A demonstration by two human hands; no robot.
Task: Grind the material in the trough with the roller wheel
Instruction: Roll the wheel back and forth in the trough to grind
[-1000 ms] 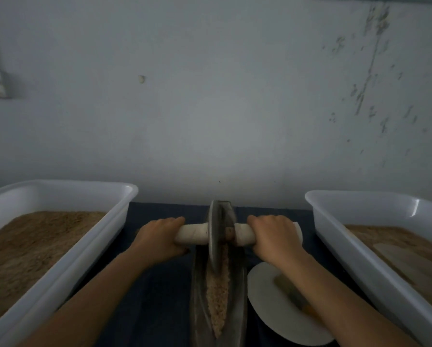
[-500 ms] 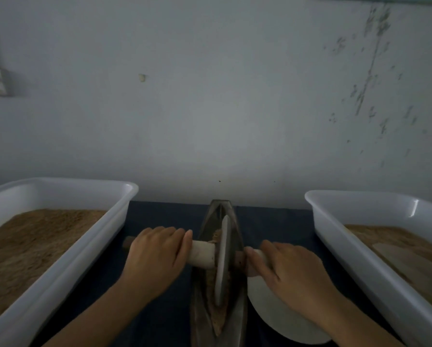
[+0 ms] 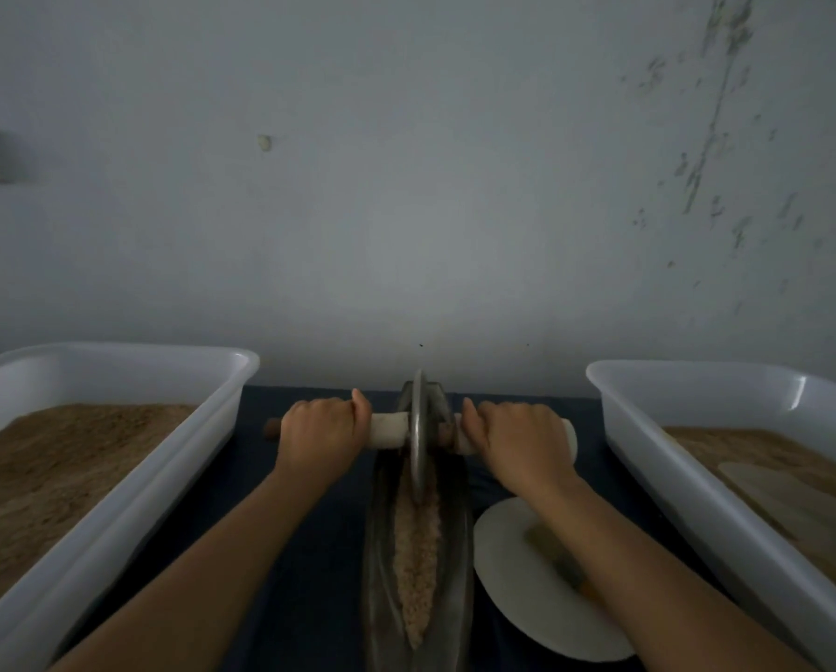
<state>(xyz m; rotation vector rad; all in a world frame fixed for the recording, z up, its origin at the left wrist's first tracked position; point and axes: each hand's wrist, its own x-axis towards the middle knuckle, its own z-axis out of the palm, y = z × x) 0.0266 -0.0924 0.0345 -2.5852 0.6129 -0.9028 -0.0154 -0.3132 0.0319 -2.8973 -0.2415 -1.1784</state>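
A narrow boat-shaped metal trough (image 3: 457,550) lies lengthwise before me, with a strip of coarse tan material (image 3: 416,545) along its groove. The metal roller wheel (image 3: 418,438) stands on edge at the far end of the trough. Its pale axle handle (image 3: 389,431) sticks out on both sides. My left hand (image 3: 321,434) is closed around the left part of the handle. My right hand (image 3: 520,441) grips the right part, and both arms are stretched forward.
A white plastic tub (image 3: 115,458) holding brown powder stands at the left. A second white tub (image 3: 687,458) with powder and a flat scraper stands at the right. A white plate (image 3: 518,589) lies under my right forearm. A grey wall rises close behind the dark tabletop (image 3: 309,574).
The wheel rolled from the far end back to mid-trough, then forward again to the far end. Both hands followed it, fingers opening over the handle mid-stroke and now closed on it.
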